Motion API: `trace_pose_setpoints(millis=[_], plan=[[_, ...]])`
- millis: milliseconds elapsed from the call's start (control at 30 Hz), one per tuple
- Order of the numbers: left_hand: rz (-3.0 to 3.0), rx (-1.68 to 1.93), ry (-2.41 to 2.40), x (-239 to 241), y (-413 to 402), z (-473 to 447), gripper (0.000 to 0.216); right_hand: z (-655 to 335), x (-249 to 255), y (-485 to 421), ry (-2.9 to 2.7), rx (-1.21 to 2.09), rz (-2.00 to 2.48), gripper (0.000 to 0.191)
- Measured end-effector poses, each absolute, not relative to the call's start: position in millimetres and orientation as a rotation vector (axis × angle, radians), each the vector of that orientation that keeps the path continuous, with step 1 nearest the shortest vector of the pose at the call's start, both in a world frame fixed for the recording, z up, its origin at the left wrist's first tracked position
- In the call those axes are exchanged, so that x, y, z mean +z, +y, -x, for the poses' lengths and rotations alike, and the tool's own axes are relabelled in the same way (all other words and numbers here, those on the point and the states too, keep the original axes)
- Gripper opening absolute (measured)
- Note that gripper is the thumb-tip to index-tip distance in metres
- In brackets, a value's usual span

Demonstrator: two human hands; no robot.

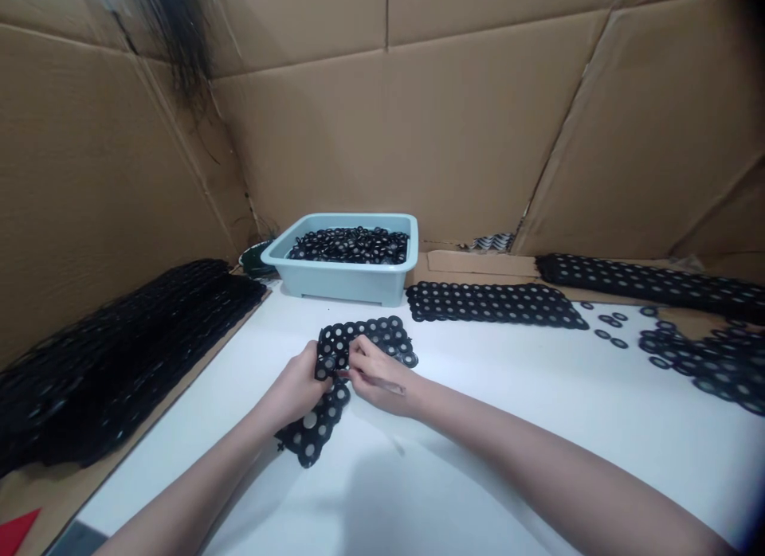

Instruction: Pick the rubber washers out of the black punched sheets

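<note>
A bent panel of joined black rings with pale centres (366,330) lies over the white tabletop, one part folded down toward me. My left hand (300,387) grips its left side, thumb and fingers closed on the rings. Close against it, my right hand (378,374) is closed around a slim tool (388,386). The tool's thin reddish tip points left at the rings beside my left hand; its exact kind is unclear. Whether the tip passes through a ring is hidden by my fingers.
Behind my hands stands a light blue basin (347,281) of loose black rings. A finished-looking ring strip (496,304) lies right of it. Loose rings (610,338) and a ring pile (717,365) are at right. Dark stacked strips (119,357) line the left. Cardboard walls (382,134) enclose the table.
</note>
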State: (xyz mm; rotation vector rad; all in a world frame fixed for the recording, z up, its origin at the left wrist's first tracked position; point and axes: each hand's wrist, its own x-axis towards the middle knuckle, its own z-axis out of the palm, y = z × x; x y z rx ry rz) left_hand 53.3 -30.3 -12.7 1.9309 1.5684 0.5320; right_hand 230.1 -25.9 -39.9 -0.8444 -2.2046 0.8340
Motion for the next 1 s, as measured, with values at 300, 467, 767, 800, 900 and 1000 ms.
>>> trace_pose_setpoints(millis=[300, 467, 767, 800, 900, 1000], plan=[[-1.858, 0.452, 1.488, -3.9, -17.2, -44.7, 0.046, -242.7, -50.4, 2.9, -1.771, 1.296, 0.947, 0.019], [-1.838, 0.495, 1.445, -3.7, -17.7, -46.6, 0.051, -244.8, -55.4, 4.9, -1.775, 1.316, 0.946, 0.015], [-1.887, 0.561, 1.445, -13.2, -16.1, -47.2, 0.056, -246.1, -46.8, 2.2, -1.84, 1.344, 0.94, 0.015], [-1.903, 0.574, 1.458, -15.1, -15.9, -47.9, 0.057, -245.7, -45.8, 0.8, -1.845, 1.345, 0.947, 0.015], [-1.919, 0.56, 1.484, -18.3, -16.9, -50.6, 0.042, -244.8, -45.3, -3.2, -1.886, 1.31, 0.972, 0.019], [-1.966, 0.552, 1.503, -17.7, -21.2, -54.6, 0.027, -243.9, -46.8, -7.1, -1.944, 1.237, 0.982, 0.025]])
